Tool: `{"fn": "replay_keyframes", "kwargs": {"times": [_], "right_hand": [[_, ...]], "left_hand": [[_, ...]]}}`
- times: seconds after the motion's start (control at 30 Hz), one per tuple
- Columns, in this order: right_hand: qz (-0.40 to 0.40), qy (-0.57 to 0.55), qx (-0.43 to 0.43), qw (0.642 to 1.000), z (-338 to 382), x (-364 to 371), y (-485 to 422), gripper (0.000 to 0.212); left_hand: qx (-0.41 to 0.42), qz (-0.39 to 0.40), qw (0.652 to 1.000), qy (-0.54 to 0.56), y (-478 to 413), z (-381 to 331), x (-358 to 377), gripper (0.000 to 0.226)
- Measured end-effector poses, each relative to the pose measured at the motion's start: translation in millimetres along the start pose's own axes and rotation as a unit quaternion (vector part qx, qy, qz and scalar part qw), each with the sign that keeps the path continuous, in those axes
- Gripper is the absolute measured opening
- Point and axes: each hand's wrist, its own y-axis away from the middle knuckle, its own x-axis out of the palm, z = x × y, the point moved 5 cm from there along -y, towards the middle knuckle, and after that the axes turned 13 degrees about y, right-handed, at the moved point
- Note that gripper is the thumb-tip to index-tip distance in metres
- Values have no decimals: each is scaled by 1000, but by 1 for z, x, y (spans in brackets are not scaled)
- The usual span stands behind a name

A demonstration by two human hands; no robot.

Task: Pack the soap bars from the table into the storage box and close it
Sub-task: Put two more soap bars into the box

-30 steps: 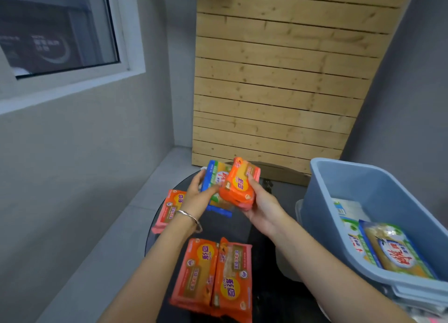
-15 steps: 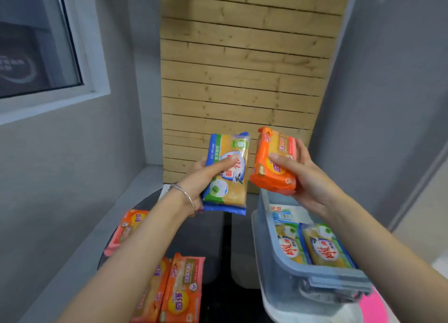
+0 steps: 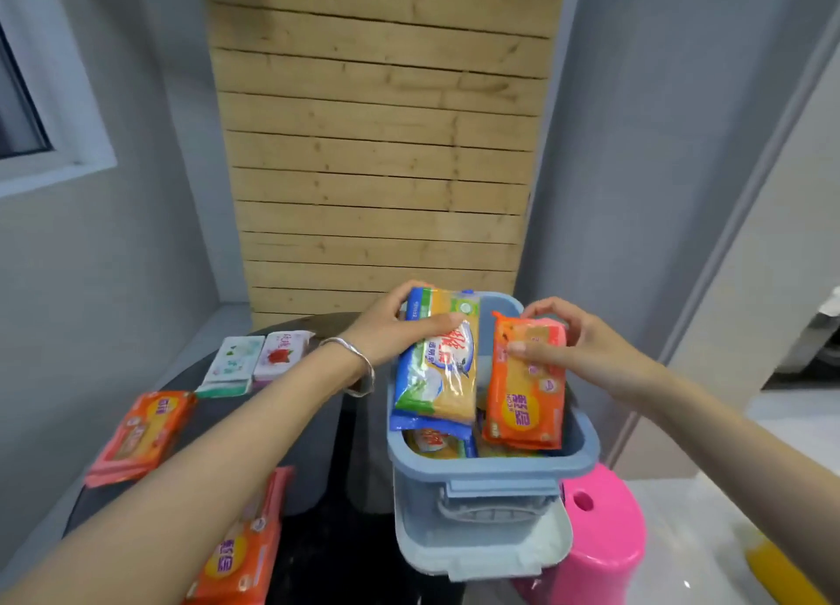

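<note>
My left hand (image 3: 394, 327) grips a blue, green and yellow soap pack (image 3: 438, 368) by its far end, holding it over the open blue storage box (image 3: 495, 466). Beside it, my right hand (image 3: 572, 345) pinches the top of an orange soap pack (image 3: 525, 400), whose lower end dips inside the box. More packs (image 3: 436, 443) lie underneath in the box. On the dark round table (image 3: 309, 422) remain an orange pack (image 3: 141, 434) at left, another orange pack (image 3: 245, 554) near my left forearm, and two white packs (image 3: 254, 361) farther back.
The box stands on its white lid (image 3: 482, 550), partly over a pink stool (image 3: 604, 536). A wooden slat panel (image 3: 382, 150) stands behind the table between grey walls. A window (image 3: 27, 104) is at upper left and an orange object (image 3: 782, 572) on the floor at lower right.
Both hands have come down and to the right with their packs, from chest height in front of the panel to just over and into the box. The view has turned toward the box.
</note>
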Motion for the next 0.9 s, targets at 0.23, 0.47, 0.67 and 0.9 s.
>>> {"fn": "replay_keyframes", "kwargs": {"times": [0.23,0.47,0.67,0.9], "right_hand": [[65,19,22,997,-10,12,2,39],[76,37,22,996,-18,7,-8,45],[83,90,27,992,-30,9,-11,56],[32,350,-42,935,-32,23,-23,33]], "left_hand": [[-39,19,998,-42,-9,14,5,26],[8,2,999,-36,-17,21,8,22],[-13,99,977,-191,-11,30,9,36],[-11,125,858,-498,-17,38,-9,36]]}}
